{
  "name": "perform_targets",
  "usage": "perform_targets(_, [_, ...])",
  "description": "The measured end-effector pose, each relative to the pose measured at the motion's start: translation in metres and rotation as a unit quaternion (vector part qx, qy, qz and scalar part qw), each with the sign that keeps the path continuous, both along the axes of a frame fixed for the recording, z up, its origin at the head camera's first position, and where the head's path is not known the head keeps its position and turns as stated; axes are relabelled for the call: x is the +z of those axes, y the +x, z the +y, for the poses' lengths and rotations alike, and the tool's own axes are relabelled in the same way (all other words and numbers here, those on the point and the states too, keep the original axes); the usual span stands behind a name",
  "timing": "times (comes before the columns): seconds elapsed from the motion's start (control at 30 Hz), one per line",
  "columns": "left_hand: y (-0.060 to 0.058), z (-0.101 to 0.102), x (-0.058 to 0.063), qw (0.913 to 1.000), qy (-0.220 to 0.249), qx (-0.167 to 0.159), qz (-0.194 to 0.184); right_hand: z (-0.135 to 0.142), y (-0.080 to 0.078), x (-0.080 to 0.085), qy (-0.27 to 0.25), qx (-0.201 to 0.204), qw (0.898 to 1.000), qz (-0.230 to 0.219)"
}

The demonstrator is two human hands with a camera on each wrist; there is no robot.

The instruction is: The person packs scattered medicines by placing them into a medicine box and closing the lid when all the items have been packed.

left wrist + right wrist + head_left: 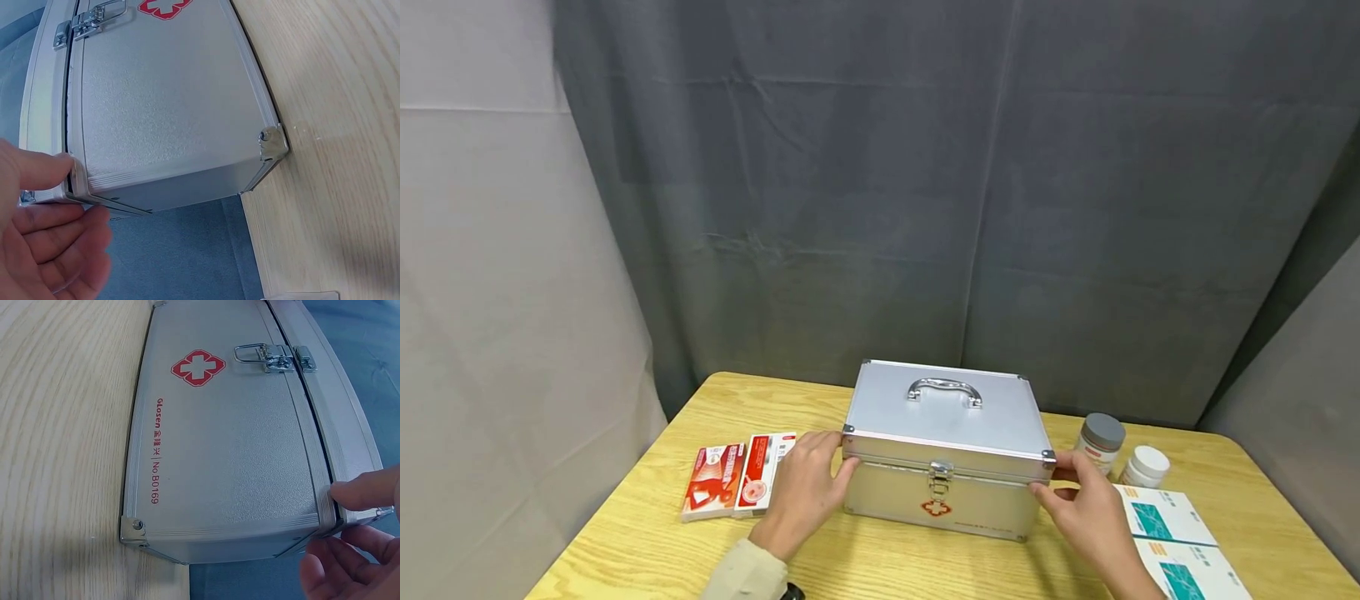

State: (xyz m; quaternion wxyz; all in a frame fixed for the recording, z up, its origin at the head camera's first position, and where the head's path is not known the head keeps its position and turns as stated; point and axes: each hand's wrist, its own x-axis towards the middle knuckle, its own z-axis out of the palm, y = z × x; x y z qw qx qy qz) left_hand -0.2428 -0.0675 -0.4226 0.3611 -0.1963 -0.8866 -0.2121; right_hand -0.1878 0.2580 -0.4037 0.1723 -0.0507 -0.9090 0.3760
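Observation:
A silver metal first-aid box (936,492) with a red cross stands at the middle of the table. Its lid (947,412) is down, a thin dark seam showing under it. On the front, the latch (275,357) has its wire loop hanging away from the catch on the lid. My left hand (805,492) holds the lid's front left corner, thumb on the front face and fingers against the side. At the front right corner, my right hand (1086,504) grips likewise, its thumb (365,489) at the seam.
Left of the box lie two red-and-white medicine boxes (713,479). To its right stand a grey-capped bottle (1101,442) and a white bottle (1146,467). White-and-green cartons (1165,514) lie nearer on the right. A grey curtain (850,208) hangs behind the table (647,500).

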Motion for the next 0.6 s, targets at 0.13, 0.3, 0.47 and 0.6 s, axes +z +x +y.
perform_targets(0.13, [-0.0009, -0.0001, 0.0004, 0.9999, -0.002, -0.002, 0.014, -0.0003, 0.0001, 0.0008, -0.002, -0.004, 1.0, 0.002])
perform_targets(0.3, [-0.0026, -0.0008, 0.0027, 0.9993, -0.006, -0.004, 0.037, -0.0009, 0.0019, 0.0041, -0.003, -0.014, 1.0, 0.005])
perform_targets(0.47, [-0.0033, -0.0013, 0.0025, 0.9986, -0.01, -0.009, 0.051, -0.0005, 0.0032, 0.0061, -0.005, -0.014, 1.0, -0.004])
perform_targets(0.6, [-0.0036, -0.0018, 0.0028, 0.9985, -0.008, -0.014, 0.053, -0.0002, 0.0034, 0.0061, -0.001, -0.016, 1.0, 0.0])
